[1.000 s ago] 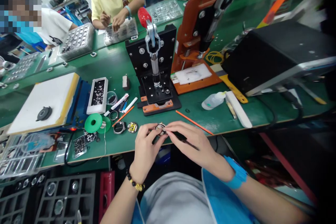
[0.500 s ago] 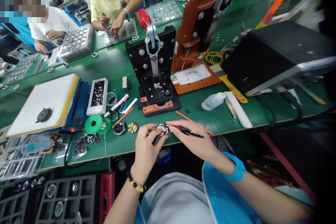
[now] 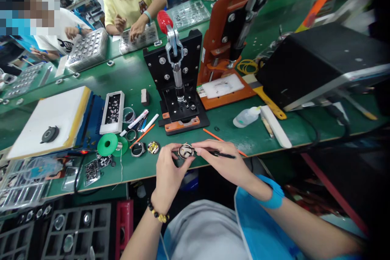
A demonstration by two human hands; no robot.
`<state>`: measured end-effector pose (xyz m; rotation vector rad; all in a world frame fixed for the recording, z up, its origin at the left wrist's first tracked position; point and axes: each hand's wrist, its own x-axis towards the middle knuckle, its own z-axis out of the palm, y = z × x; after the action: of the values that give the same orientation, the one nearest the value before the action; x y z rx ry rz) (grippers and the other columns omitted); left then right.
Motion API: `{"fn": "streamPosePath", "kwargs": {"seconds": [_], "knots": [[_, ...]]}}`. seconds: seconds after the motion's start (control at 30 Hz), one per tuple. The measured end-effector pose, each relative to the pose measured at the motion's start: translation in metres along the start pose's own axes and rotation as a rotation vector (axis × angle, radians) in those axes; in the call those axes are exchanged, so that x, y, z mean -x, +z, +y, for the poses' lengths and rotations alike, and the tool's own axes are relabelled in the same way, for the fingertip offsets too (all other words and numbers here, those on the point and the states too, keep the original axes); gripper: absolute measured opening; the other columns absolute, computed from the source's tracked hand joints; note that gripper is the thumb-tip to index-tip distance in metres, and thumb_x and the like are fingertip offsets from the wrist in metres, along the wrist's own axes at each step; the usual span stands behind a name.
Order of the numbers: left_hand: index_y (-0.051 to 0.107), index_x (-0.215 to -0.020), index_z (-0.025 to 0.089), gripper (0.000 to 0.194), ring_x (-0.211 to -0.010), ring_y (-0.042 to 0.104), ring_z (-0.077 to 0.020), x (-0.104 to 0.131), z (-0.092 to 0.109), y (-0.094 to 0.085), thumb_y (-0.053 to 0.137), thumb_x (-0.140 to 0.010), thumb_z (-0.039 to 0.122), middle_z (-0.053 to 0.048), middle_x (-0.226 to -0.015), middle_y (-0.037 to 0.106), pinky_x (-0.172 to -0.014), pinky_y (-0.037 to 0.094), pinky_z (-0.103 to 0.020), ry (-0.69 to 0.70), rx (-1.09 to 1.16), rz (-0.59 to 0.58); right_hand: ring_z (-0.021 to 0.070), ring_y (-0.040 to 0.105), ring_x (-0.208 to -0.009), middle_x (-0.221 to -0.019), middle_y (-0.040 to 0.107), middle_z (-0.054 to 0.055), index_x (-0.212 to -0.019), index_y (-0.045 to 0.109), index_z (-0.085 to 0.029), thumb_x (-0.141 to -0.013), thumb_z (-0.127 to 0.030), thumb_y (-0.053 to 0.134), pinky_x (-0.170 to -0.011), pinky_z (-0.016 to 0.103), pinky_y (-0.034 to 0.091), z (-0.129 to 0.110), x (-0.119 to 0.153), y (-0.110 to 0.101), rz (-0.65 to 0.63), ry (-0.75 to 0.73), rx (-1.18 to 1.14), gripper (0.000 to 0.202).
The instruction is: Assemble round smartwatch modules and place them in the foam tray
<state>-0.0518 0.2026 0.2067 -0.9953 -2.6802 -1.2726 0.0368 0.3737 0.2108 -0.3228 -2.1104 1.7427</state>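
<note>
My left hand (image 3: 171, 166) grips a small round watch case (image 3: 185, 151) by its edge between thumb and fingers, just above the front edge of the bench. Its open face, with dark and pale parts inside, is turned up. In my right hand (image 3: 224, 158) is a slim black tool (image 3: 224, 154) that looks like tweezers; its tip meets the right side of the case, and the fingers are closed round it. Left of my hands lie a round watch movement (image 3: 153, 147) with yellow parts and an empty-looking dark watch case (image 3: 138, 149).
A black toggle press (image 3: 179, 89) stands ahead, beside an orange press (image 3: 219, 48). Leftward are a green solder spool (image 3: 108, 144), a white parts box (image 3: 112, 111) and a white-topped hot plate (image 3: 51, 122). A squeeze bottle (image 3: 246, 117) lies right. Co-workers sit across the green bench (image 3: 128, 77).
My left thumb has come off the face of the watch case, so more of its inside shows. The right hand keeps the tool at the case's edge. A co-worker's hand at far left has risen.
</note>
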Motion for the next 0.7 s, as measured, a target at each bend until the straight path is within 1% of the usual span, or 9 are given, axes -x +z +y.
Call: {"fn": "streamPosePath", "kwargs": {"seconds": [0.17, 0.33, 0.5, 0.57, 0.7], "knots": [[0.061, -0.118, 0.022, 0.044, -0.091, 0.071, -0.0189, 0.0, 0.0, 0.0, 0.087, -0.083, 0.026, -0.007, -0.11, 0.071, -0.073, 0.059, -0.029, 0.016, 0.026, -0.001, 0.018, 0.078, -0.094, -0.106, 0.081, 0.002, -0.104, 0.083, -0.026, -0.098, -0.029, 0.068, -0.087, 0.026, 0.065, 0.0, 0.0, -0.003, -0.033, 0.033, -0.017, 0.017], [0.06, -0.118, 0.022, 0.047, -0.091, 0.069, -0.0178, -0.001, 0.0, 0.0, 0.088, -0.081, 0.023, -0.006, -0.11, 0.07, -0.072, 0.058, -0.028, 0.026, 0.026, 0.002, 0.0184, 0.079, -0.09, -0.102, 0.082, 0.003, -0.102, 0.084, -0.024, -0.096, -0.028, 0.069, -0.084, 0.025, 0.066, -0.005, -0.002, -0.007, -0.042, 0.05, -0.029, 0.016], [0.06, -0.118, 0.022, 0.047, -0.09, 0.069, -0.0181, -0.002, 0.001, 0.0, 0.088, -0.081, 0.023, -0.005, -0.109, 0.071, -0.072, 0.057, -0.028, 0.019, 0.014, -0.012, 0.0179, 0.078, -0.09, -0.099, 0.082, 0.002, -0.101, 0.084, -0.024, -0.095, -0.028, 0.069, -0.082, 0.024, 0.066, -0.008, -0.002, -0.011, -0.11, 0.07, -0.044, 0.016], [0.059, -0.119, 0.022, 0.048, -0.092, 0.07, -0.0186, -0.002, 0.0, 0.0, 0.088, -0.081, 0.023, -0.006, -0.111, 0.071, -0.072, 0.058, -0.028, 0.019, 0.023, -0.015, 0.0174, 0.078, -0.091, -0.101, 0.081, 0.003, -0.102, 0.083, -0.024, -0.097, -0.028, 0.068, -0.083, 0.024, 0.065, -0.007, -0.001, -0.011, -0.095, 0.049, -0.038, 0.017], [0.056, -0.125, 0.023, 0.054, -0.096, 0.07, -0.0185, 0.0, -0.002, 0.001, 0.088, -0.081, 0.024, -0.006, -0.113, 0.071, -0.075, 0.059, -0.029, 0.015, 0.029, -0.011, 0.0163, 0.075, -0.097, -0.107, 0.078, 0.003, -0.107, 0.08, -0.025, -0.1, -0.028, 0.066, -0.088, 0.025, 0.062, -0.004, 0.001, -0.011, -0.053, -0.05, 0.025, 0.016]]}}
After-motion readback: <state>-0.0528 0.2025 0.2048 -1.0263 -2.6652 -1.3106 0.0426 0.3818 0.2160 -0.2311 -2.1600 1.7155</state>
